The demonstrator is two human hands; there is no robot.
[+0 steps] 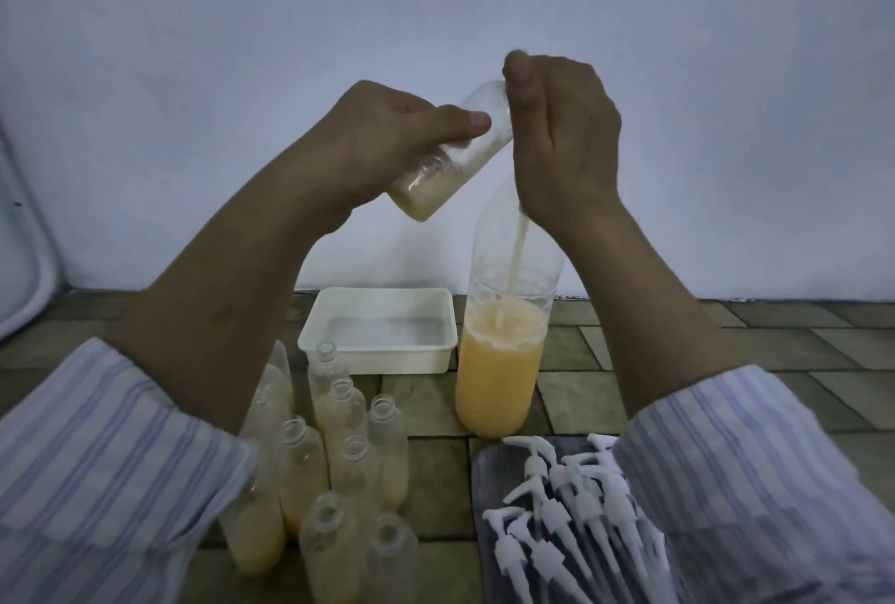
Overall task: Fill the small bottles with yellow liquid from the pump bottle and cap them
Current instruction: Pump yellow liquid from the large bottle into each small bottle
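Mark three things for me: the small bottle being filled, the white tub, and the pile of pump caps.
small bottle (436, 189), head view, lower body holding yellow liquid.
white tub (378, 351), head view, front wall.
pump caps (571, 511), head view, middle of the pile.

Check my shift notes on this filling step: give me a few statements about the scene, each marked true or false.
1. The left hand holds a small bottle tilted. True.
2. The big bottle is full to the neck. False: the yellow liquid fills only its lower part.
3. The white pump caps lie on a dark mat. True.
4. The standing small bottles are capped. False: their necks are open.
5. The white tub stands right of the big bottle. False: left.
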